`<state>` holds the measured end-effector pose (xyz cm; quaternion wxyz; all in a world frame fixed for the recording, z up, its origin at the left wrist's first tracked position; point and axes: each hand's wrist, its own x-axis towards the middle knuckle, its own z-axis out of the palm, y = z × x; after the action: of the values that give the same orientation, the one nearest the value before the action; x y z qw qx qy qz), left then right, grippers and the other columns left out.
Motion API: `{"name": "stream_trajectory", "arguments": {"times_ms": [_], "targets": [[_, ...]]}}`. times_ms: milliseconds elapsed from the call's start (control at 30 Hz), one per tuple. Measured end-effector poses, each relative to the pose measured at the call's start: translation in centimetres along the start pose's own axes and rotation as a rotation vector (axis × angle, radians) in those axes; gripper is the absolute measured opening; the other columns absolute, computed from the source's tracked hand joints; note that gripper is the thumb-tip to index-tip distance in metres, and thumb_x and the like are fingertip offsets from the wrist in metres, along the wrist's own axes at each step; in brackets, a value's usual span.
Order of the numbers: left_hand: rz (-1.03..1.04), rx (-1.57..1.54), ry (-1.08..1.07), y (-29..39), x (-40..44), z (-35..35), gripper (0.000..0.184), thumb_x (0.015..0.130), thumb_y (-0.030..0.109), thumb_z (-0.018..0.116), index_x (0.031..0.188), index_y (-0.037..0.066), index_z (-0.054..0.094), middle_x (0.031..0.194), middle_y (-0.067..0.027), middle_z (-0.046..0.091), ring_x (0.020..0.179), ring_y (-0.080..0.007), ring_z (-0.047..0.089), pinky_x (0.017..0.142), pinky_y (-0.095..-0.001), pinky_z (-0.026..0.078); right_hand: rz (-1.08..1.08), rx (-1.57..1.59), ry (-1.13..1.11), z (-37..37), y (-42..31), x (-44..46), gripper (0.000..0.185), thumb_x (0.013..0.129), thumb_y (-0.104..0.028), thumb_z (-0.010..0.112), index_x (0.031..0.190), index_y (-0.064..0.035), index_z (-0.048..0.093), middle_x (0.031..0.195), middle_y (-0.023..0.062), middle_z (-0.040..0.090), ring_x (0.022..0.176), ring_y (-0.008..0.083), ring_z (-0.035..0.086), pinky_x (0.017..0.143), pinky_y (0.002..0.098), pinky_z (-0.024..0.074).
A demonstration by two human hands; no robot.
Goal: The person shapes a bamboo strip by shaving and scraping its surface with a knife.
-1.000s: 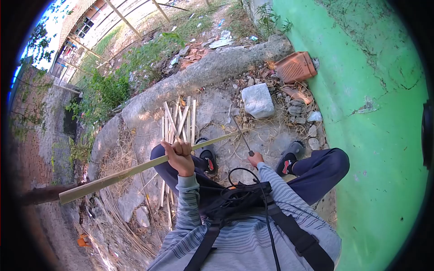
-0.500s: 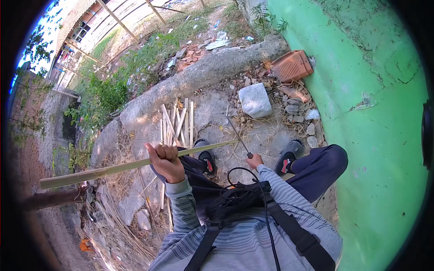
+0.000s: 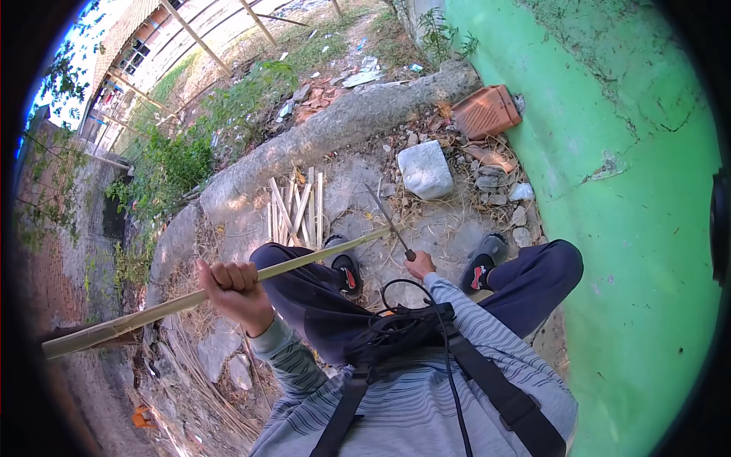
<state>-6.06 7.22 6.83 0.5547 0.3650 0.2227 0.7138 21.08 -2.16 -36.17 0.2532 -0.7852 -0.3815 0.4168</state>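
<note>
My left hand [image 3: 237,295] is closed around a long split bamboo strip [image 3: 167,306], which slants from the lower left up across my knee. In my right hand [image 3: 420,265] is the dark handle of a knife [image 3: 387,217], its long thin blade pointing up and to the left. The blade meets or crosses the strip close to its far end; whether it bites into the bamboo I cannot tell. Beyond my left shoe lies a small pile of cut bamboo strips [image 3: 295,209] on the ground.
A pale stone block [image 3: 425,169] sits ahead of my feet. Behind it, an orange hollow brick [image 3: 487,113] leans by the green wall [image 3: 624,251] on my right. Rubble lies along that wall. A low concrete ledge [image 3: 327,133] curves across the front, with plants [image 3: 179,156] beyond it.
My left hand has moved left and down, drawing the bamboo strip with it and tilting it more steeply. The knife has shifted slightly left and up with my right hand.
</note>
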Motion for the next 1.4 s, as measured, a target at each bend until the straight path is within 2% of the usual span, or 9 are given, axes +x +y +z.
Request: {"name": "stream_trajectory", "arguments": {"times_ms": [200, 267, 567, 733, 800, 967, 1100, 1267, 1400], "targets": [[0.014, 0.064, 0.157, 2.5, 0.4, 1.0, 0.056, 0.115, 0.035, 0.033, 0.063, 0.019, 0.018, 0.053, 0.0055, 0.012, 0.047, -0.0082, 0.004, 0.044, -0.0316, 0.01, -0.181, 0.055, -0.011, 0.0, -2.9, -0.9, 0.031, 0.079, -0.031, 0.069, 0.088, -0.0015, 0.072, 0.08, 0.022, 0.072, 0.078, 0.041, 0.071, 0.075, 0.0467, 0.0553], [0.076, 0.035, 0.011, 6.2, 0.8, 0.7, 0.056, 0.114, 0.035, 0.035, 0.063, 0.019, 0.019, 0.053, 0.0058, 0.012, 0.047, -0.0078, 0.005, 0.044, -0.0317, 0.01, -0.024, 0.101, -0.005, 0.2, 0.5, -0.4, 0.031, 0.08, -0.032, 0.066, 0.092, -0.0042, 0.075, 0.091, 0.024, 0.074, 0.092, 0.0426, 0.071, 0.082, 0.0488, 0.0555], [0.023, 0.075, 0.165, 3.1, 1.6, -0.6, 0.055, 0.114, 0.035, 0.036, 0.064, 0.019, 0.021, 0.053, 0.005, 0.012, 0.047, -0.0085, 0.005, 0.044, -0.0309, 0.01, -0.21, 0.119, 0.025, 0.6, -4.3, -0.6, 0.032, 0.078, -0.03, 0.07, 0.086, 0.0005, 0.071, 0.081, 0.0234, 0.071, 0.079, 0.0407, 0.07, 0.074, 0.0463, 0.054], [0.071, 0.038, 0.033, 8.0, 2.5, -1.9, 0.054, 0.114, 0.032, 0.034, 0.065, 0.018, 0.02, 0.053, 0.0046, 0.011, 0.046, -0.0076, 0.006, 0.043, -0.0306, 0.011, -0.027, 0.074, -0.007, 0.4, 2.1, 0.6, 0.035, 0.08, -0.034, 0.068, 0.094, -0.0036, 0.076, 0.092, 0.0244, 0.074, 0.091, 0.0417, 0.072, 0.083, 0.0484, 0.0558], [0.052, 0.099, 0.169, 6.4, 2.6, -2.0, 0.053, 0.115, 0.031, 0.034, 0.065, 0.018, 0.021, 0.053, 0.0046, 0.011, 0.046, -0.0075, 0.006, 0.043, -0.0301, 0.011, 0.042, -0.015, 0.005, 0.9, 2.9, 0.8, 0.036, 0.08, -0.036, 0.068, 0.094, -0.0036, 0.076, 0.093, 0.0248, 0.074, 0.092, 0.041, 0.073, 0.084, 0.0481, 0.0561], [-0.03, 0.068, 0.146, 3.9, 2.4, -1.8, 0.053, 0.114, 0.033, 0.035, 0.065, 0.018, 0.022, 0.054, 0.0047, 0.012, 0.047, -0.0087, 0.005, 0.043, -0.0303, 0.012, -0.221, 0.073, -0.013, 0.1, -4.2, -1.5, 0.034, 0.079, -0.032, 0.069, 0.087, 0.0004, 0.07, 0.083, 0.0257, 0.07, 0.081, 0.0438, 0.069, 0.076, 0.0495, 0.0533], [0.112, 0.09, 0.076, 9.2, 2.7, -2.5, 0.053, 0.115, 0.034, 0.035, 0.066, 0.019, 0.021, 0.055, 0.0048, 0.012, 0.047, -0.0079, 0.005, 0.043, -0.0306, 0.011, -0.002, -0.023, -0.001, -1.0, -1.3, -1.7, 0.037, 0.08, -0.035, 0.068, 0.1, -0.0048, 0.075, 0.097, 0.0236, 0.074, 0.095, 0.0436, 0.07, 0.085, 0.0502, 0.0548], [0.269, 0.119, -0.006, 15.8, 2.9, -4.1, 0.051, 0.115, 0.031, 0.031, 0.067, 0.019, 0.02, 0.055, 0.0048, 0.012, 0.049, -0.0083, 0.005, 0.044, -0.0311, 0.012, 0.177, -0.07, 0.135, 0.4, 9.5, 1.3, 0.035, 0.078, -0.031, 0.069, 0.094, -0.0013, 0.074, 0.094, 0.0267, 0.073, 0.093, 0.044, 0.07, 0.084, 0.0494, 0.0551], [0.269, 0.057, -0.056, 12.6, 3.3, -3.7, 0.051, 0.115, 0.03, 0.03, 0.066, 0.019, 0.02, 0.055, 0.0049, 0.012, 0.049, -0.0084, 0.005, 0.045, -0.0308, 0.012, 0.132, 0.027, 0.17, -0.6, 5.1, 1.7, 0.034, 0.077, -0.03, 0.071, 0.091, 0.0004, 0.074, 0.086, 0.0247, 0.073, 0.085, 0.0415, 0.072, 0.079, 0.048, 0.055]]}}
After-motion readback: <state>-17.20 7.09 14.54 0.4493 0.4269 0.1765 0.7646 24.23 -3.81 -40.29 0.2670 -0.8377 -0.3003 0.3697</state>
